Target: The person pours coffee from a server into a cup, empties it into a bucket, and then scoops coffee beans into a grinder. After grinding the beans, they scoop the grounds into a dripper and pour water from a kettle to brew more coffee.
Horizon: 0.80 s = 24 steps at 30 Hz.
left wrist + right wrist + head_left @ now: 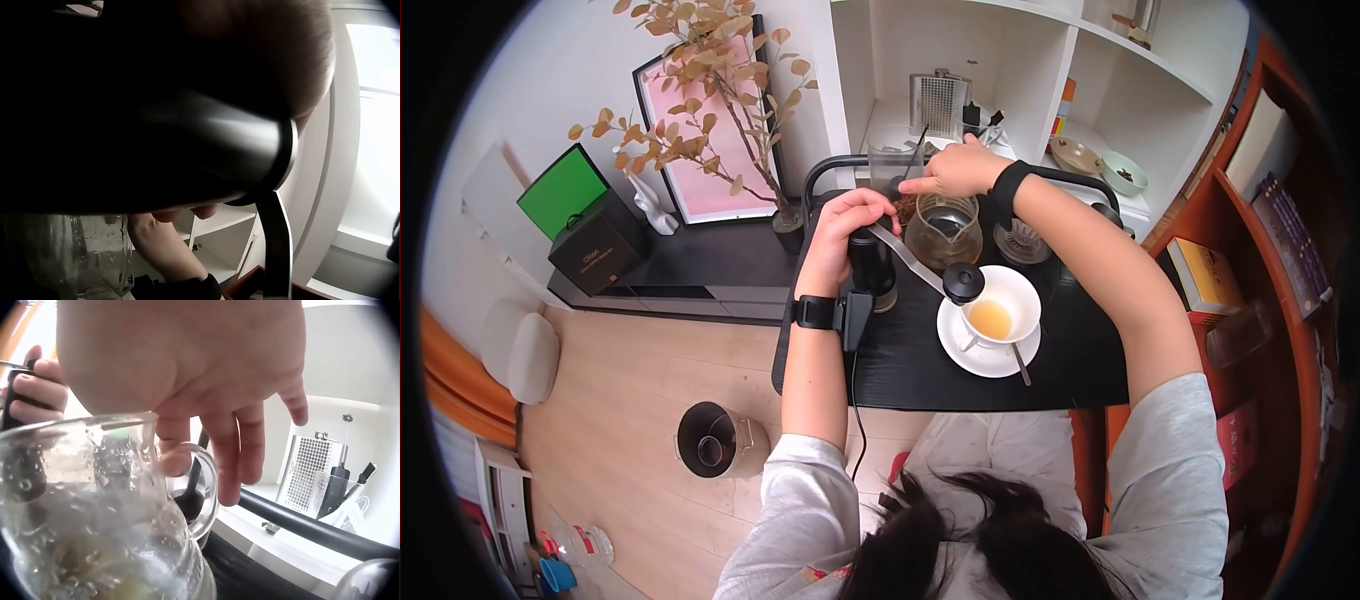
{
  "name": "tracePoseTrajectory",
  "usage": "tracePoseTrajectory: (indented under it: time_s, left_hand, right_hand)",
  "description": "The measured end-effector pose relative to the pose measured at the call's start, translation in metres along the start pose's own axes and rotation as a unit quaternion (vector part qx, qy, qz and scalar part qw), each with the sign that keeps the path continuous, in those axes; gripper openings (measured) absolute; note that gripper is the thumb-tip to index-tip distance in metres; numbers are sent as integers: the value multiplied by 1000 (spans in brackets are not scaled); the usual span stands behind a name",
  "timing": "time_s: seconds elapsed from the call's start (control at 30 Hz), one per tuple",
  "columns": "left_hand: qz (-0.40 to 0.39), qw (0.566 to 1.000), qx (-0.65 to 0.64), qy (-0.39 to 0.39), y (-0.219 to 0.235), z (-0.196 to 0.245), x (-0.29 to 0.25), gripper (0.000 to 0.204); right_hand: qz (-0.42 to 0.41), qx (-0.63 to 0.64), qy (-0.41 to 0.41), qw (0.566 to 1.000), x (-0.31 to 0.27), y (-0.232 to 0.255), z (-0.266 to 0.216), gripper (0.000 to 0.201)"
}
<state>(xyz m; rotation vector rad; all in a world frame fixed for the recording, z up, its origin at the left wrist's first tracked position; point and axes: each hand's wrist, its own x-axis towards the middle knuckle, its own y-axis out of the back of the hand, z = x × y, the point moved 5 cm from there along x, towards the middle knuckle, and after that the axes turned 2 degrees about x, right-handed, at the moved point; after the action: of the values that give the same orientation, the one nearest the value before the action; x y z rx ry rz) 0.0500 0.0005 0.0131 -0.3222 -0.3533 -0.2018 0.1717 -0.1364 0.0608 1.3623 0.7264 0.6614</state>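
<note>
My left hand [840,235] grips the upright black grinder [872,262], whose metal crank [912,260] reaches right to a black knob [963,283] over the rim of a white cup [1028,297]. In the left wrist view the grinder's dark body [237,137] fills much of the picture. My right hand [962,167] is above and behind the glass pitcher [960,250]. In the right wrist view its fingers [222,437] extend downward around the area of the pitcher's handle [210,515]; contact with the handle cannot be told. Yellowish liquid [990,319] lies in the cup.
The cup stands on a saucer [965,358] with a spoon [1022,365]. A clear container [890,165] stands behind the pitcher, a glass piece [1022,243] to its right. A black rail [300,524] edges the black table [890,375]; beyond are white shelves [1055,100].
</note>
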Motion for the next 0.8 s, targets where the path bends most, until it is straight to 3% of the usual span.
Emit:
tracePoseTrajectory:
  time_s: [0.23, 0.37, 0.57, 0.7, 0.73, 0.8]
  left_hand:
    - [3, 1000, 4, 3, 0, -1, 0, 21]
    - [5, 1000, 5, 3, -1, 1, 0, 21]
    - [10, 1000, 8, -5, -2, 1, 0, 22]
    - [3, 1000, -1, -5, -2, 1, -1, 21]
    - [1, 1000, -9, -4, -2, 1, -1, 19]
    - [-1, 1000, -15, -5, -4, 2, -1, 18]
  right_hand:
    - [-51, 70, -25, 996, 12, -16, 8, 87]
    - [-49, 107, -17, 993, -2, -2, 1, 84]
    - [1, 148, 1, 989, -41, 32, 17, 70]
    - [83, 222, -30, 971, -85, 54, 38, 69]
    - [137, 254, -32, 957, -90, 48, 51, 66]
    - [152, 289, -55, 944, -109, 39, 65, 60]
